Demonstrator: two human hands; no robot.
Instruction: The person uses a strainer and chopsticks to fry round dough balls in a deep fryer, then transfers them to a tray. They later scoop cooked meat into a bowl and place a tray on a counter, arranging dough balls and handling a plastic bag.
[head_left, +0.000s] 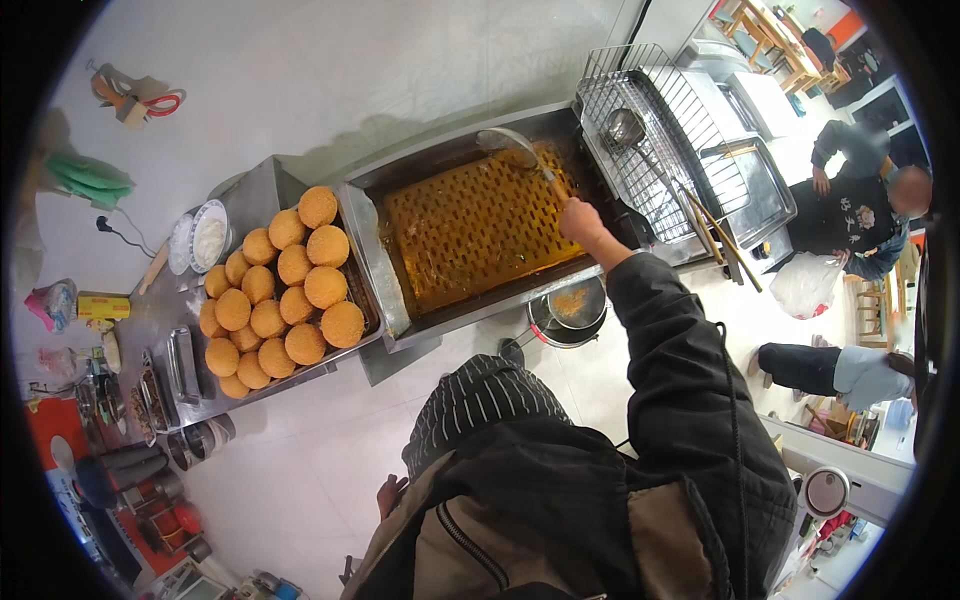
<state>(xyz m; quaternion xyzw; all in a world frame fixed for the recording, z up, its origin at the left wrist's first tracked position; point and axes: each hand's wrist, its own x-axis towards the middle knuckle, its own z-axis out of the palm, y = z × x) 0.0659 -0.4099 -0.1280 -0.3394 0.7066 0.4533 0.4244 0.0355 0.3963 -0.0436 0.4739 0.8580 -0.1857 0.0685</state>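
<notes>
My right hand (585, 225) grips the wooden handle of a metal ladle or skimmer (517, 139). Its curved head is over the far right part of a stainless-steel deep fryer (386, 274). Amber oil in the fryer covers a perforated metal plate (472, 217); some froth shows close to the tool's head. Low beside my striped apron (480, 405) is my left hand (391, 495), partly hidden by my jacket, its grip unclear. Left of the fryer, several large golden fried balls (296, 266), apparently sesame-coated, fill a dark tray (373, 330).
Right of the fryer stands a wire basket (709, 120) with a strainer ladle (624, 127) and long wooden sticks (724, 244). Below it, a strainer (577, 304) rests over a floor pot. A bowl of white powder (211, 238) stands at left. A person (832, 210) holds a plastic bag (806, 285).
</notes>
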